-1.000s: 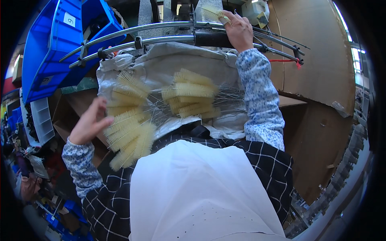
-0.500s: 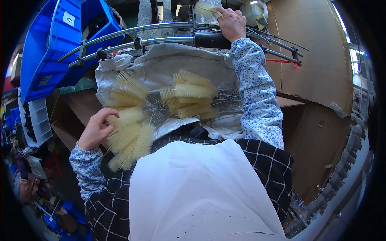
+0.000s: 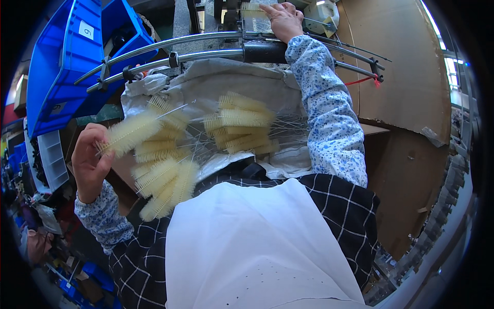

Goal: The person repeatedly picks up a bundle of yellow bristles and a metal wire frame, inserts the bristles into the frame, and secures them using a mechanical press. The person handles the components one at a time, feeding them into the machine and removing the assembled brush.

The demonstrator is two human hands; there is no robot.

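My left hand (image 3: 89, 164) pinches the end of a bottle brush (image 3: 133, 133) with pale yellow bristles. Its bare wire stem points up and right, above the other brushes. At the top, my right hand (image 3: 284, 21) is closed on a second bottle brush (image 3: 251, 10), whose bristles show left of the fingers, by the machine. A thin wire runs out on the right of that hand. Below my left hand a pile of brushes (image 3: 167, 185) fans out. Another brush pile (image 3: 244, 122) lies in the middle, its wire stems toward my right sleeve.
Two curved metal rails (image 3: 206, 53) cross in front of me, with a black sleeve (image 3: 265, 52) on them. Blue bins (image 3: 64, 67) stand at left. A grey-white cloth (image 3: 193, 85) lies under the brushes. Cardboard (image 3: 396, 77) walls the right side, near a red tie (image 3: 378, 80).
My left hand has picked a bottle brush off the left pile and moved left and slightly up with it. My right hand has shifted a little left with its brush.
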